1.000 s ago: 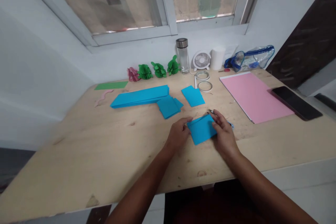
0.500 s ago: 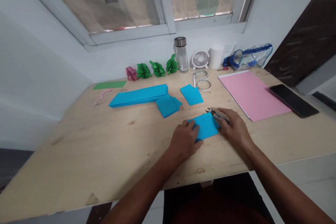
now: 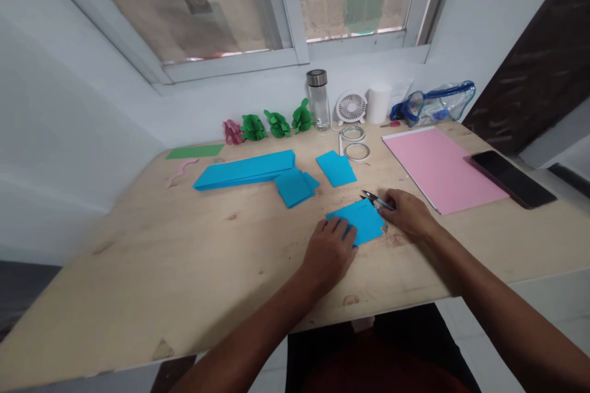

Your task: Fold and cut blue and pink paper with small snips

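Observation:
Flat on the table lies a blue paper piece [image 3: 366, 218] with a short dark line near its upper edge. My left hand [image 3: 332, 245] rests on its lower left part, fingers stretched over the paper. Just right of the sheet, my right hand [image 3: 408, 212] is closed around a pair of small scissors [image 3: 378, 199]; their dark blades are parted and point left at the paper's top edge. The scissors' handles are mostly hidden in the hand. Other blue paper squares [image 3: 295, 188] and a blue paper piece [image 3: 336, 167] lie farther back.
Long blue paper strips [image 3: 244, 169], a green strip [image 3: 196, 151] and a wavy pink strip [image 3: 182, 172] lie leftward. Paper leaves [image 3: 279, 124], a glass bottle [image 3: 319, 101], a fan [image 3: 351, 108] and tape rolls [image 3: 357, 151] stand behind. Pink paper [image 3: 445, 169] and a phone [image 3: 511, 178] are right.
My right hand has drawn slightly away from the paper with the scissors, uncovering its right corner. My left hand has shifted down a little and its fingers lie flatter on the sheet.

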The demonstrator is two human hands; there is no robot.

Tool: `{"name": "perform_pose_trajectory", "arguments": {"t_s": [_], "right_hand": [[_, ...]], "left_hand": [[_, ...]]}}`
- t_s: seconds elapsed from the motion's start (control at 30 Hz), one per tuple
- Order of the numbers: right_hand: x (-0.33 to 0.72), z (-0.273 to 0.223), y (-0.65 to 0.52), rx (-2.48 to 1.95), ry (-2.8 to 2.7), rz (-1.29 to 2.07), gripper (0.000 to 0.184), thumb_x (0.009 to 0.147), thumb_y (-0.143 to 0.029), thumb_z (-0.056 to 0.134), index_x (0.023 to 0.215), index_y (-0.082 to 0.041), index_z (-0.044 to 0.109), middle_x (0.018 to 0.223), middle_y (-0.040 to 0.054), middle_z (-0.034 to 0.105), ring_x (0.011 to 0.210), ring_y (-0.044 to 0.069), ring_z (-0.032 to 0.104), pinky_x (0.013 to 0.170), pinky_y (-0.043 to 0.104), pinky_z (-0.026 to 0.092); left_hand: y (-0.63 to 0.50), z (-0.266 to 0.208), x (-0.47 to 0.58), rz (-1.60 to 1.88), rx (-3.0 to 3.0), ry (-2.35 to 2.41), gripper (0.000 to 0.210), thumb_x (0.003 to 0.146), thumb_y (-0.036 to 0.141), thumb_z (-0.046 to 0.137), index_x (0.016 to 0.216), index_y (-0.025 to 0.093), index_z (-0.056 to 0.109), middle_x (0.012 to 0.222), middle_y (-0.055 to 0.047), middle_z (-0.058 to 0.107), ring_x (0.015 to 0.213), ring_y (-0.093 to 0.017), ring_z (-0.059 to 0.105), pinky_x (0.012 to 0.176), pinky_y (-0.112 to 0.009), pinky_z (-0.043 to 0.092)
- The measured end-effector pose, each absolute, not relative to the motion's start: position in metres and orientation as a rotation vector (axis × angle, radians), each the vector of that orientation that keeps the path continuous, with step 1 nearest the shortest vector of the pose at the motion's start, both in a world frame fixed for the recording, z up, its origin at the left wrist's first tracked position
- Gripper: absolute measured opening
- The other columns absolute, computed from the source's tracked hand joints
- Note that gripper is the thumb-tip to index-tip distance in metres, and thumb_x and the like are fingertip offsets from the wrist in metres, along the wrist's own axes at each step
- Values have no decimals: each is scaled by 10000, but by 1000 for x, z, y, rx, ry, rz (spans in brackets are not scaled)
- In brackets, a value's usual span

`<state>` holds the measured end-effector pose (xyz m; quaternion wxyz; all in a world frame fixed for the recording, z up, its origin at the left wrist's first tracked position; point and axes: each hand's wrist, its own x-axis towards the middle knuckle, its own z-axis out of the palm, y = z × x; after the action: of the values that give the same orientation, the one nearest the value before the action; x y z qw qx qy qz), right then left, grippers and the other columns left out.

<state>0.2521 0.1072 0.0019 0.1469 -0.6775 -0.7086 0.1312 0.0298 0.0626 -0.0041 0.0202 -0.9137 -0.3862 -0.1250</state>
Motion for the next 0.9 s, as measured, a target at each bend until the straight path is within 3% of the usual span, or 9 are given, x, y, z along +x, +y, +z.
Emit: {"name": "perform_pose_trajectory", "arguments": {"t_s": [0.23, 0.5, 0.67, 0.8, 0.9], "right_hand": [[253, 8, 88, -1957, -1941, 405, 174, 821, -337, 494, 712, -216, 556, 631, 17, 575, 568, 160, 491, 517, 267, 291], [259, 6, 47, -1699, -1716, 819, 275, 821, -453, 527, 694, -210, 557, 595, -25, 485, 559, 139, 433, 510, 260, 323], [256, 12, 32, -1588, -1653, 972, 277, 820, -457, 549, 726, -200, 588, 618, -21, 493, 576, 135, 428, 510, 253, 327], [256, 13, 25, -1584, -1580, 1089, 284, 812, -470, 565, 719, -202, 586, 621, -22, 503, 568, 131, 423, 506, 249, 320], [259, 9, 21, -1612, -1639, 1086, 249, 828, -433, 550, 739, -206, 600, 646, -14, 540, 583, 137, 446, 535, 261, 337]], "left_hand": [[67, -9, 40, -412, -2869, -1238, 202, 840, 297, 578, 1000, 174, 584, 1045, -109, 608, 1025, -264, 540, 844, -423, 456], [70, -18, 35, -447, -2838, -1105, 188, 856, 285, 567, 985, 151, 601, 1049, -117, 622, 1027, -269, 555, 831, -401, 471], [73, -19, 29, -493, -2859, -1044, 176, 893, 283, 527, 991, 163, 610, 999, -84, 643, 999, -234, 578, 832, -360, 475], [75, -14, 28, -452, -2911, -1053, 272, 833, 349, 612, 1033, 164, 600, 1034, -91, 633, 1016, -249, 567, 848, -380, 473], [75, -11, 29, -402, -2927, -1037, 219, 843, 300, 591, 1022, 175, 598, 1032, -92, 628, 1017, -242, 565, 847, -378, 473]]}}
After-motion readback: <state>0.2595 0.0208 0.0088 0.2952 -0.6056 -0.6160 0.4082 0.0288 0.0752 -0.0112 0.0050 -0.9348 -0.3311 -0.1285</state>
